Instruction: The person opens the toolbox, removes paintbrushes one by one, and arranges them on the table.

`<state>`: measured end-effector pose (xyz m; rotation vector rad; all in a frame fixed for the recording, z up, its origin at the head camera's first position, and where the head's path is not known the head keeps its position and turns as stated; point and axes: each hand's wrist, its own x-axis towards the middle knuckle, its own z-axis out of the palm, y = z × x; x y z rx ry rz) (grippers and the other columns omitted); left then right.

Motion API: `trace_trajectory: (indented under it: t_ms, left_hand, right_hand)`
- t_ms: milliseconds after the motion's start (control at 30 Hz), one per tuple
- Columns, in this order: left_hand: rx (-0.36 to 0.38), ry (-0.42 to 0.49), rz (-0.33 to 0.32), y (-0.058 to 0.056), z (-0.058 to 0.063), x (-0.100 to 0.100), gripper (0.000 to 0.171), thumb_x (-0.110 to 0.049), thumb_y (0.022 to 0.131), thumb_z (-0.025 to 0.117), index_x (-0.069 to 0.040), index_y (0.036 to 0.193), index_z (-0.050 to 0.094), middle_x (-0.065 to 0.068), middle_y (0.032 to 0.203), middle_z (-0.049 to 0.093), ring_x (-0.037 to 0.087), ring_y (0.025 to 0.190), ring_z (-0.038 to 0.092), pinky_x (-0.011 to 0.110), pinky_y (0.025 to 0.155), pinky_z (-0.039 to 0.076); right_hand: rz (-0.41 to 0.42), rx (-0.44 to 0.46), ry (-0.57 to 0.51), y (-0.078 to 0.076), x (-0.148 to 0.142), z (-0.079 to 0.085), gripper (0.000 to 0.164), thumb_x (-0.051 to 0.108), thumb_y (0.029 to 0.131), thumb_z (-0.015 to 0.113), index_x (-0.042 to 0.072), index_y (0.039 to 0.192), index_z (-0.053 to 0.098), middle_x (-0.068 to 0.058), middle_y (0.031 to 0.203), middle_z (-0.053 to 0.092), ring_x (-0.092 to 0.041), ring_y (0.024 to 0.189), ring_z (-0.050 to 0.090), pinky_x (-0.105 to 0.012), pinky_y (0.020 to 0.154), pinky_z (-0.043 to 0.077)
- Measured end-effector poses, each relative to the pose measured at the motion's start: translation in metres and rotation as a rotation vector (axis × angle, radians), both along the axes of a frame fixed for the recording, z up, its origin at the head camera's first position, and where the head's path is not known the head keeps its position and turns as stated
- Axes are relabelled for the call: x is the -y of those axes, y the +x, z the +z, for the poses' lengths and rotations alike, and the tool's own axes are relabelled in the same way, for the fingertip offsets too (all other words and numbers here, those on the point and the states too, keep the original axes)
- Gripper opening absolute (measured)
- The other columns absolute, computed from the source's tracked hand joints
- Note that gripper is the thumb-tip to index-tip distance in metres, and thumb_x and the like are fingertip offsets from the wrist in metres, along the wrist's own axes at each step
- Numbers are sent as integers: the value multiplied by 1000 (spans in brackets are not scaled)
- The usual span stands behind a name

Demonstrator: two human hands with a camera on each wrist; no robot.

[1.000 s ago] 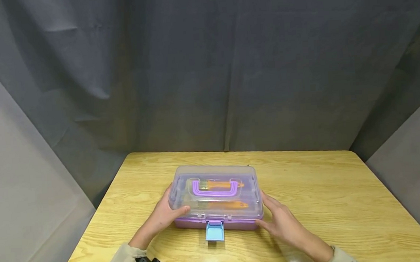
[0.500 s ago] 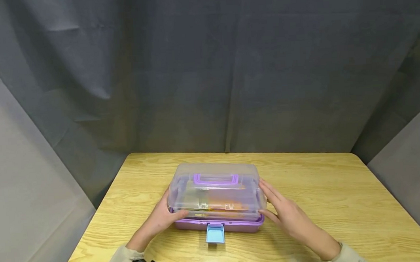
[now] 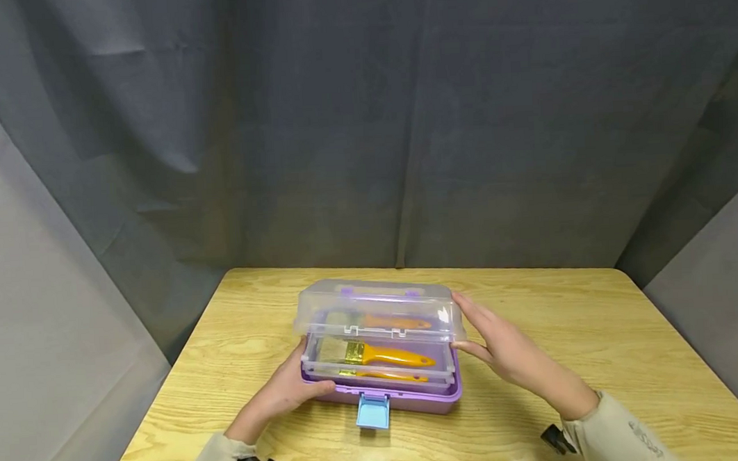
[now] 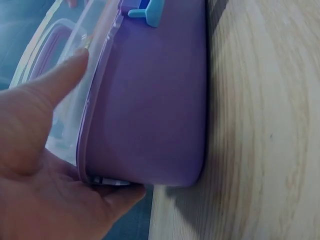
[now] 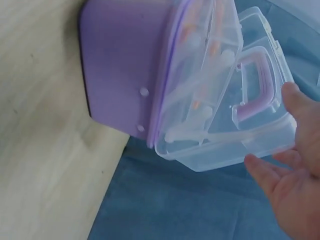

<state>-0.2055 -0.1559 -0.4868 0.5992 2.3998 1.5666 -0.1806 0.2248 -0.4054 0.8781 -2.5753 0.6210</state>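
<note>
The clear lid (image 3: pixel 373 304) has swung higher than before, uncovering an orange-handled paintbrush (image 3: pixel 393 356); the right hand (image 3: pixel 500 342) pinches the lid's right side, the left hand (image 3: pixel 282 385) grips the purple box (image 3: pixel 415 401), near the left edge of the desk (image 3: pixel 568 331)

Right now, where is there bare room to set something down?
The wooden tabletop is bare right of the right hand and left of the left hand. A narrower patch lies in front of the blue latch. The middle is crowded: the purple storage box holds paintbrushes, with a hand at each end.
</note>
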Motion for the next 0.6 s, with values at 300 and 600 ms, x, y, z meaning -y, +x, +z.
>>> trace_trajectory:
  t_ms: [300, 600]
  left_hand:
    - [-16, -9, 13, 3, 1, -2, 105, -23, 71, 84, -20, 152, 17, 11, 139, 47, 29, 121, 49, 52, 105, 32]
    - [-15, -70, 117, 7, 0, 0, 108, -28, 67, 86, -15, 151, 19, 16, 138, 47, 36, 123, 45, 57, 104, 30]
  right_hand:
    - [-1, 103, -112, -27, -5, 16, 70, 14, 89, 66, -6, 145, 28, -25, 142, 39, -37, 114, 55, -48, 94, 45]
    - [25, 219, -262, -58, -3, 21, 63, 13, 96, 56, -9, 145, 24, -28, 146, 31, -40, 123, 46, -45, 93, 45]
